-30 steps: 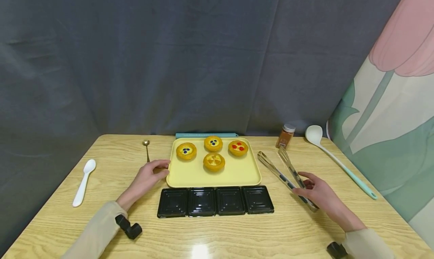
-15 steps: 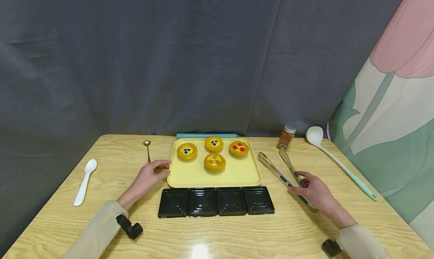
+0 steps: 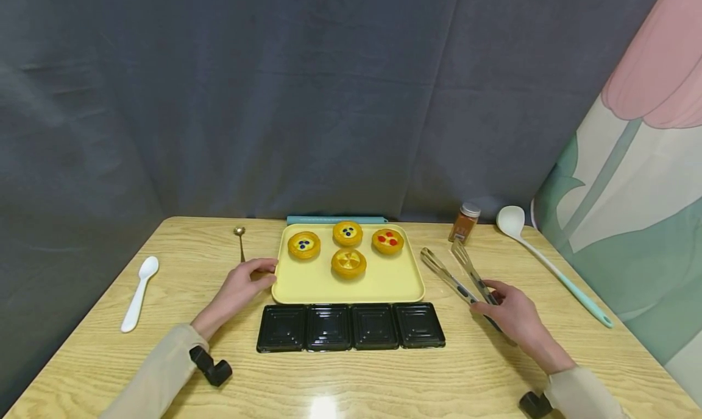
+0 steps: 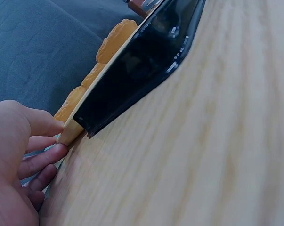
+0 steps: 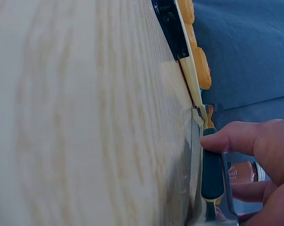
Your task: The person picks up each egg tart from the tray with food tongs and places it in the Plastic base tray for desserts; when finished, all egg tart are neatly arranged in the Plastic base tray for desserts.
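Observation:
My left hand (image 3: pixel 239 292) is at the left rim of a yellow tray (image 3: pixel 307 290), thumb and fingertips pinching its edge. On the tray sit several fruit tarts: one with orange wedges (image 3: pixel 348 264), one with red fruit (image 3: pixel 387 241) and two with blueberries (image 3: pixel 304 245). To the right, my right hand (image 3: pixel 514 314) grips the dark handles of metal tongs (image 3: pixel 446 277), whose spread heads point away from me. In the right wrist view the thumb presses one dark handle (image 5: pixel 213 174) of the tongs. The left wrist view shows the tray side-on, partly behind black plastic.
In front of the tray lies a black container with square compartments (image 3: pixel 351 327). A white spoon (image 3: pixel 139 295) and a small gold spoon (image 3: pixel 241 242) lie left. Beyond the tongs are a spice jar (image 3: pixel 464 223) and a long ladle (image 3: pixel 548 262). A teal bar (image 3: pixel 336 220) lies behind the tray.
My right hand has shifted slightly left over the tongs' handles. The left hand, tray and tarts stay as they were; the head view has drifted a little.

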`<state>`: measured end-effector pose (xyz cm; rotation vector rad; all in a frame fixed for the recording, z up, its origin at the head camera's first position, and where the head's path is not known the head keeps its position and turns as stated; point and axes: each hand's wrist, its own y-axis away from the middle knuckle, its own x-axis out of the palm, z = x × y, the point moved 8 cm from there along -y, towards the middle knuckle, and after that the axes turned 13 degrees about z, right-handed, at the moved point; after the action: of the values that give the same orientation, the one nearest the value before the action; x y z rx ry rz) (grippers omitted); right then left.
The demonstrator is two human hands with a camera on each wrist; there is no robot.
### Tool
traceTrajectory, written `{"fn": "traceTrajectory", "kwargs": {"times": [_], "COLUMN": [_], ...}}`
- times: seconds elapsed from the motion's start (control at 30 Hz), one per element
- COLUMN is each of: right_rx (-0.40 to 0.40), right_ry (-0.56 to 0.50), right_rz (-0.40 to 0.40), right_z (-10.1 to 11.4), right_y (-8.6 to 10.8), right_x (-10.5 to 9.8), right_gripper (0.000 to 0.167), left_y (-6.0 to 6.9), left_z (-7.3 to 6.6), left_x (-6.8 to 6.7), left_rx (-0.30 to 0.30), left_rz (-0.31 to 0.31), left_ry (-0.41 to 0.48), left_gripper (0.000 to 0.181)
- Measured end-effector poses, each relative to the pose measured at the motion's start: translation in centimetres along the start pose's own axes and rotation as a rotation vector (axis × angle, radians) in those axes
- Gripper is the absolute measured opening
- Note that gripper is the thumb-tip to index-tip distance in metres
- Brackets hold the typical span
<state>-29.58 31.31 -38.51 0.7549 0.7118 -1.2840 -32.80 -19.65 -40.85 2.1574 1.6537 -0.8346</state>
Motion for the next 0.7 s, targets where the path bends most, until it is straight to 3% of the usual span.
{"fn": "traceTrajectory", "kwargs": {"times": [0.47,0.7], "right_rx": [0.005,-0.027], "right_ry": [-0.012,0.0], "right_rz": [-0.026,-0.079], "right_z": [0.5,1.3], "right_y": [0.8,1.3], "right_x": [-0.2,-0.6], "right_gripper": [0.062,0.06], "left_y": [-0.1,-0.1], "left_z": [0.1,0.3], "left_x": [0.0,0.1], "left_rx": [-0.01,-0.016], "left_rz": [0.002,0.005], "left_ry": [0.007,0.006], "left_gripper": [0.038,0.039]}}
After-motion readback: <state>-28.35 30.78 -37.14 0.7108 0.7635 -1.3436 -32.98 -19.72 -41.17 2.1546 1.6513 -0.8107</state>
